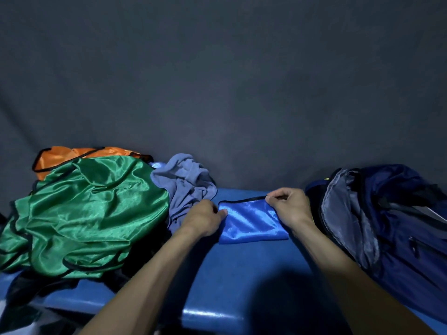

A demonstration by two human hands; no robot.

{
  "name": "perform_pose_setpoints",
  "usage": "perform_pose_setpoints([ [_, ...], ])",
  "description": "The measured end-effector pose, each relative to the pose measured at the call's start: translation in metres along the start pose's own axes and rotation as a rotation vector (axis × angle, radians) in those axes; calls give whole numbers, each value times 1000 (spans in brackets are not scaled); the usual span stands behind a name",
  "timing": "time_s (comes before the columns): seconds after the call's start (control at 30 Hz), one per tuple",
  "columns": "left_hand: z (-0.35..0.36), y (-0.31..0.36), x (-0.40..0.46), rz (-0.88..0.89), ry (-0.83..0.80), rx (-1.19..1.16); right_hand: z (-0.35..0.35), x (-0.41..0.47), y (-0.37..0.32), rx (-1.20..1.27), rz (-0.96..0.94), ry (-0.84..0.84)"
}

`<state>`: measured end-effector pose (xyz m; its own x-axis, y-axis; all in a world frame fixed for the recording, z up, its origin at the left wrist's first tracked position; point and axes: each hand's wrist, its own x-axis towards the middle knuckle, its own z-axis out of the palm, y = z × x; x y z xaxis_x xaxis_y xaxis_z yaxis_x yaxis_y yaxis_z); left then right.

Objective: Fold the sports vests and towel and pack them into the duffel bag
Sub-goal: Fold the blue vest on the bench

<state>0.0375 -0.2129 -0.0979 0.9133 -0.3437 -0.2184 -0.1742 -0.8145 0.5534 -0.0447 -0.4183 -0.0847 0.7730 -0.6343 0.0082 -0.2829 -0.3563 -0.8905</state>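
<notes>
A shiny blue sports vest (251, 222), folded into a small rectangle, lies on the blue bench (242, 274). My left hand (204, 220) pinches its left edge. My right hand (289, 209) pinches its far right corner at the black trim. A crumpled green vest (84, 218) lies at the left, with an orange vest (72, 155) behind it. A grey-blue towel (186, 182) is bunched up between the green vest and my left hand. The navy duffel bag (387, 226) stands at the right, its top open and grey lining showing.
A dark grey cloth backdrop (217, 81) hangs behind the bench. The bench's front edge (212, 315) runs along the bottom of the view. Dark fabric lies under the green vest at the lower left.
</notes>
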Motion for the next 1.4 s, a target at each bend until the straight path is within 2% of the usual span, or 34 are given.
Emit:
perform_pose_setpoints([
  [0.13,11,14,19,-28,90,43,2,13,0,-186,-104,23],
  [0.23,13,24,31,-21,132,35,1,16,3,-355,-184,-76],
  [0.4,21,32,57,-12,239,43,-11,16,12,-652,-364,-148],
  [0.53,22,35,70,38,332,68,-17,14,14,-867,-363,-248],
  [0.6,23,37,69,105,393,76,-17,15,17,-919,-357,-258],
  [0.7,25,35,70,419,528,117,-13,18,20,-921,-450,-187],
  [0.77,29,33,72,602,507,222,-6,19,20,-871,-545,-159],
  [0.9,45,26,69,722,429,367,16,24,28,-838,-561,-290],
  [0.97,49,20,68,697,426,353,21,25,33,-861,-510,-314],
  [1.13,47,13,68,503,369,226,18,25,29,-869,-456,-306],
  [1.27,46,14,68,479,289,130,13,25,25,-941,-443,-256],
  [1.4,44,11,66,508,243,131,10,26,30,-951,-430,-285],
])
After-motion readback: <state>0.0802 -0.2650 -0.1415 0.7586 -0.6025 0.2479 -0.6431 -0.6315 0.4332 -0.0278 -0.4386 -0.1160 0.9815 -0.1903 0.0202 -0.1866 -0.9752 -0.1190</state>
